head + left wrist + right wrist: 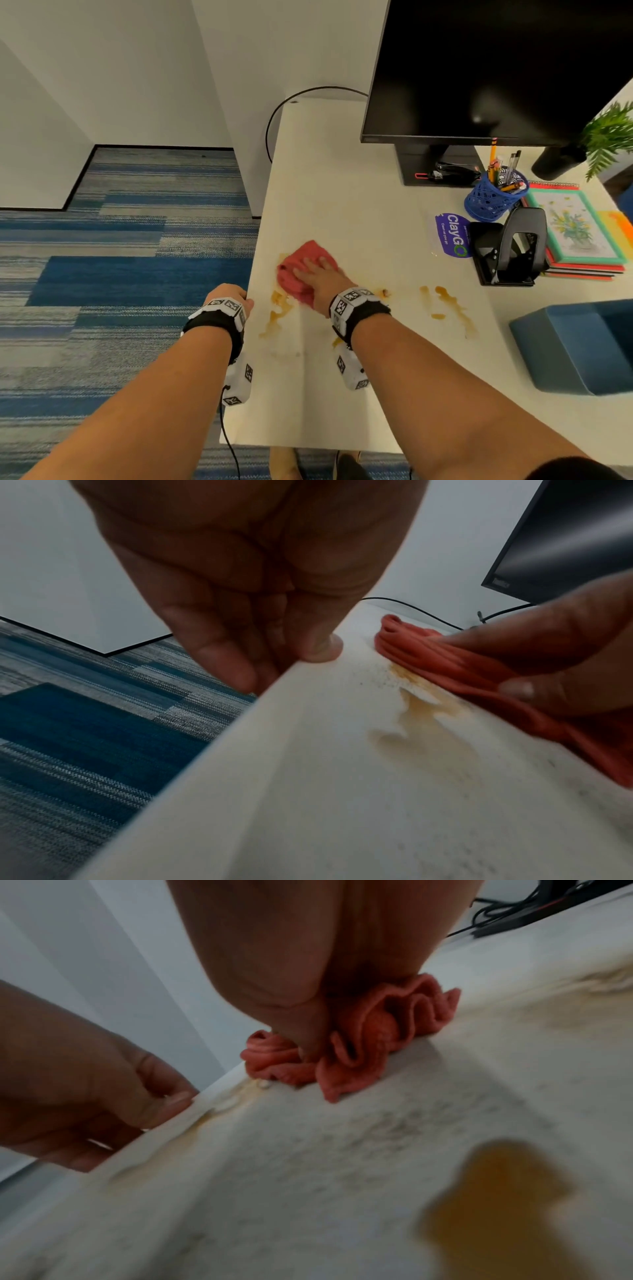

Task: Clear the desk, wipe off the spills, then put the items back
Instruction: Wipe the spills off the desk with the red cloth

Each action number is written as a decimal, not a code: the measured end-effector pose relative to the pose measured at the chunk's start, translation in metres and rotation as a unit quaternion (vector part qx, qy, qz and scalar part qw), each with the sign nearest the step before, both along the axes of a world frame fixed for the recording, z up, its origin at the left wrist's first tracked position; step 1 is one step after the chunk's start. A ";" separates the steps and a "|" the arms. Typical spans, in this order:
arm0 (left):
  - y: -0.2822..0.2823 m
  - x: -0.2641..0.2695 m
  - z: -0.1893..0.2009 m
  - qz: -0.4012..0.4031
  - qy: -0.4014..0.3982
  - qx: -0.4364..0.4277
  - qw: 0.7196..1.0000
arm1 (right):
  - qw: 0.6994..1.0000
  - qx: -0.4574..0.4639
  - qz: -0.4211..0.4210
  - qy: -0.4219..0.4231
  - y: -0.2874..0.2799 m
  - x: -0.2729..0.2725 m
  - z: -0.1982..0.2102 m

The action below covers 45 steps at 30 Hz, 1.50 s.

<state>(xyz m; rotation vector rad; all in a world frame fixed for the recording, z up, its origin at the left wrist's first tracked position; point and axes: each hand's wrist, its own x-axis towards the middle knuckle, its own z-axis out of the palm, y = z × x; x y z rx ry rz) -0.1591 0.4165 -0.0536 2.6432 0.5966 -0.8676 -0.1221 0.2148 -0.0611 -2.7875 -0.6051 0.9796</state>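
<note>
My right hand [318, 274] lies flat, fingers extended, pressing a crumpled red cloth [298, 270] onto the white desk [342, 205] near its left edge. The cloth [377, 1031] bunches in folds under the palm [301, 961]. Brown spills [279, 308] streak the desk just in front of the cloth, and more spill [448, 301] lies to the right. My left hand [233, 298] grips the desk's left edge, thumb [322, 647] on top and fingers curled underneath. The left wrist view shows the cloth [445, 658] touching a spill [428, 715].
A black monitor [496, 68] stands at the back right, with a blue pen holder [493, 198], a black hole punch [513, 250], stacked notebooks [579, 233] and a potted plant [609, 137]. A blue bin [582, 346] sits front right. A cable [274, 130] loops behind the desk.
</note>
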 end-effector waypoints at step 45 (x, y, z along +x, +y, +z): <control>0.004 -0.001 -0.003 -0.003 -0.010 -0.012 1.000 | 0.989 -0.077 -0.124 -0.003 0.011 0.043 0.007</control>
